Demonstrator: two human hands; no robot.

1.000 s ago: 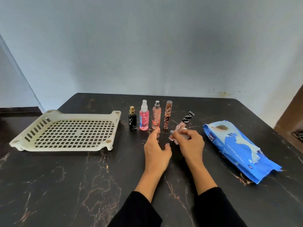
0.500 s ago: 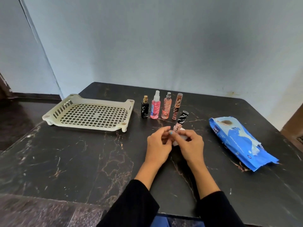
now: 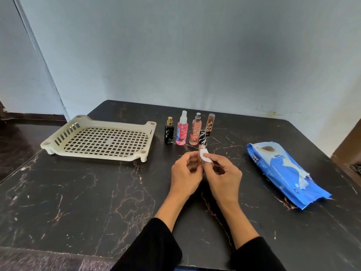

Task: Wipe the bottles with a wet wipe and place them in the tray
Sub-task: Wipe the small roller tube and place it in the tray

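Note:
My left hand (image 3: 186,172) pinches the lower end of a slim pink tube with a black patterned cap (image 3: 202,142), held upright above the table. My right hand (image 3: 224,174) presses a small white wet wipe (image 3: 206,157) against the tube's side with its fingertips. Behind them stands a row of bottles: a black one with a gold cap (image 3: 169,132), a pink spray bottle (image 3: 182,130), an orange bottle (image 3: 195,131) and a thin brown tube (image 3: 210,122). The cream slotted tray (image 3: 58,137) lies at the left with nothing in it.
A blue pack of wet wipes (image 3: 283,171) lies at the right on the dark marble table (image 3: 88,192). A pale wall stands close behind the table's far edge. Dark floor shows beyond the left edge.
The tube has been lifted from a slant to upright between both hands, and the wipe now shows against it. The camera has pulled back and turned left.

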